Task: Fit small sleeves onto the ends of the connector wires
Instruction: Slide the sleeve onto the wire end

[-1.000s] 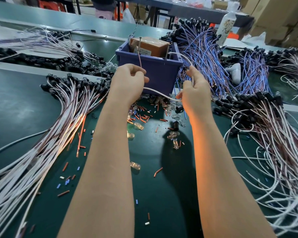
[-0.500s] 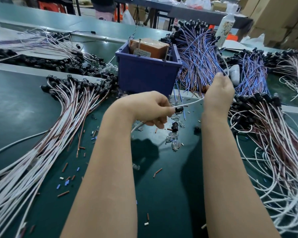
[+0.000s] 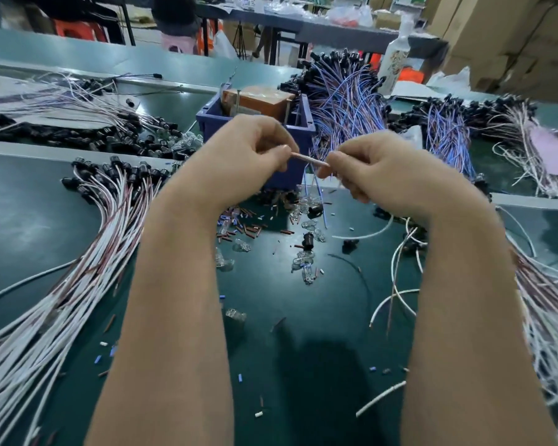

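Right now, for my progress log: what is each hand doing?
Left hand: pinching the thin pinkish-white wire.
Right hand: pinching the same wire.

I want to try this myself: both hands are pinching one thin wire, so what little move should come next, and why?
Probably ease the right hand along the wire toward the left hand, pushing a sleeve on. Both hands pinch the short stretch between them; whether a sleeve is already there is too small to tell.

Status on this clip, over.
Left hand, right hand both pinching one wire. Held before blue bin. Fitting state unclear. Nothing in the way.
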`<state>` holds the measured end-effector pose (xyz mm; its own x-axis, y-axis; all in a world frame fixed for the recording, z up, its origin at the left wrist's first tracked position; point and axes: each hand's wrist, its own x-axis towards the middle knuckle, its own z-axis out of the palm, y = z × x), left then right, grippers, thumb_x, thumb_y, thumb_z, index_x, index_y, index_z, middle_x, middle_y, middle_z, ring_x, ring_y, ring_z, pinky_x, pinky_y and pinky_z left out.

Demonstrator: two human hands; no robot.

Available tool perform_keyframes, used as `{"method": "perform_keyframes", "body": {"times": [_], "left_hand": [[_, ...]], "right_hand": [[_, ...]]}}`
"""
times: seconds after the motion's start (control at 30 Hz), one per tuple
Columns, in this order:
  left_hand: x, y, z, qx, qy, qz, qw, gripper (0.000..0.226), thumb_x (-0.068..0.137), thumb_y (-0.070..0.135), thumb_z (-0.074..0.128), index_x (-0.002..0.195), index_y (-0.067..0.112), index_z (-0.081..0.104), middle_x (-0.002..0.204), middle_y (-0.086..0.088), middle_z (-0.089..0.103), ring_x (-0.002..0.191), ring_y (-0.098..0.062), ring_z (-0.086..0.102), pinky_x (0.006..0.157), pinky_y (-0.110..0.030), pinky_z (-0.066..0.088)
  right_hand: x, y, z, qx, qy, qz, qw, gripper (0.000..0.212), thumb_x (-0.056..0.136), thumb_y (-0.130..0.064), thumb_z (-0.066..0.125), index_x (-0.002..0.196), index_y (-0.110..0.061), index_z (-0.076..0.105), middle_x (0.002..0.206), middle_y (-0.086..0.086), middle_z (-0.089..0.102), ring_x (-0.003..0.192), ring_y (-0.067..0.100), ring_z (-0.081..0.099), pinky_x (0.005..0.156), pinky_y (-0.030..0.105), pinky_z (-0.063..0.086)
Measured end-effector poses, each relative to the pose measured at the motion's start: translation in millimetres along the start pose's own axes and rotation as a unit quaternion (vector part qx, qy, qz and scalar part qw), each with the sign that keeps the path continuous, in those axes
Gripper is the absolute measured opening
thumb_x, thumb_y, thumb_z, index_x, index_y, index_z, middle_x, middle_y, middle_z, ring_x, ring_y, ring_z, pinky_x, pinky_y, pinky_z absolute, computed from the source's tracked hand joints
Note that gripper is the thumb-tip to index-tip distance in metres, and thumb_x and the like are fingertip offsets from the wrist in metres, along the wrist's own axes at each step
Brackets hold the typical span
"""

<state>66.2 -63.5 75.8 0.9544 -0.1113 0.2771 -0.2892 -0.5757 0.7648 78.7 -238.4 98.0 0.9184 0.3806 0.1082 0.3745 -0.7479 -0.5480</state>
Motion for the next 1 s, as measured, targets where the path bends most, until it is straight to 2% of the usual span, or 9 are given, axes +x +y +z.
{"method": "perform_keyframes", "body": {"times": [0.1,0.23,0.33,0.4,0.53,0.6,0.7,0.83,1.0], "left_hand": [[12.6,35.2,12.3,0.067,-0.011,0.026,0.997,0.016,0.093,0.013,0.055,0.097,0.023,0.067,0.084,0.01,0.062,0.087,-0.007,0.058,0.074,-0.008,0.042],[43.5,93.4,58.3,0.092,0.057,0.091,0.99,0.023,0.093,0.013,0.052,0.094,0.031,0.065,0.105,0.006,0.061,0.111,-0.019,0.052,0.1,-0.04,0.041],[56.9,135.0,115.0,0.079,0.137,0.135,0.978,0.024,0.092,0.009,0.053,0.101,0.026,0.067,0.122,-0.005,0.048,0.11,-0.022,0.051,0.096,-0.035,0.043],[59.4,152.1,154.2,0.049,0.145,0.126,0.98,0.026,0.089,0.003,0.05,0.101,0.018,0.067,0.124,-0.01,0.048,0.099,-0.025,0.058,0.087,-0.035,0.046],[61.0,140.3,232.7,0.069,-0.049,0.018,0.996,0.026,0.087,0.005,0.046,0.108,0.006,0.063,0.117,-0.016,0.056,0.105,-0.034,0.058,0.086,-0.038,0.045],[50.8,123.7,262.7,0.094,-0.123,-0.02,0.988,0.026,0.088,0.008,0.044,0.106,0.001,0.061,0.115,-0.02,0.059,0.107,-0.038,0.057,0.084,-0.038,0.045],[46.2,107.7,285.4,0.095,-0.094,-0.043,0.99,0.029,0.089,0.011,0.041,0.108,0.004,0.063,0.116,-0.018,0.057,0.108,-0.037,0.055,0.087,-0.039,0.045],[52.9,103.0,282.0,-0.025,-0.084,-0.073,0.993,0.03,0.089,0.014,0.044,0.109,0.012,0.067,0.118,-0.014,0.06,0.103,-0.03,0.059,0.087,-0.033,0.046],[56.5,99.6,246.7,-0.128,-0.053,-0.072,0.988,0.026,0.089,0.011,0.047,0.1,0.013,0.071,0.094,-0.007,0.069,0.096,-0.029,0.063,0.079,-0.031,0.049]], "right_hand": [[-26.7,4.8,-39.7,-0.036,0.043,0.008,0.998,0.02,0.095,-0.029,0.053,0.08,-0.025,0.065,0.061,-0.003,0.063,0.056,0.016,0.053,0.056,0.026,0.044],[-73.4,22.3,-91.7,-0.027,0.11,0.045,0.993,0.015,0.092,-0.021,0.058,0.079,-0.018,0.064,0.06,-0.004,0.07,0.038,0.007,0.054,0.047,0.024,0.046],[-106.2,45.6,-109.6,-0.001,0.15,0.109,0.983,0.021,0.091,-0.017,0.06,0.07,-0.012,0.062,0.06,0.0,0.071,0.044,0.011,0.063,0.051,0.031,0.054],[-116.1,74.6,-109.2,-0.01,0.17,0.17,0.971,0.023,0.089,-0.017,0.063,0.066,-0.013,0.06,0.067,0.006,0.072,0.06,0.018,0.068,0.065,0.034,0.056],[-116.5,145.8,-73.9,-0.063,0.126,0.349,0.926,0.012,0.085,-0.022,0.068,0.077,-0.013,0.065,0.089,0.011,0.068,0.083,0.024,0.059,0.072,0.027,0.044],[-116.3,173.2,-50.7,-0.05,0.102,0.39,0.914,0.007,0.084,-0.018,0.066,0.087,-0.012,0.068,0.095,0.01,0.069,0.09,0.025,0.062,0.077,0.028,0.047],[-116.7,191.7,-37.8,-0.031,0.136,0.404,0.904,0.004,0.081,-0.014,0.066,0.083,-0.018,0.066,0.095,0.008,0.069,0.093,0.026,0.062,0.078,0.029,0.046],[-108.2,192.3,-38.8,-0.02,0.18,0.393,0.901,0.012,0.084,-0.015,0.062,0.095,-0.017,0.066,0.1,0.006,0.068,0.098,0.026,0.06,0.078,0.028,0.043],[-85.4,155.9,-33.8,0.023,0.31,0.292,0.904,0.014,0.087,-0.017,0.056,0.098,-0.016,0.065,0.102,0.007,0.068,0.101,0.026,0.06,0.081,0.028,0.042]]}}
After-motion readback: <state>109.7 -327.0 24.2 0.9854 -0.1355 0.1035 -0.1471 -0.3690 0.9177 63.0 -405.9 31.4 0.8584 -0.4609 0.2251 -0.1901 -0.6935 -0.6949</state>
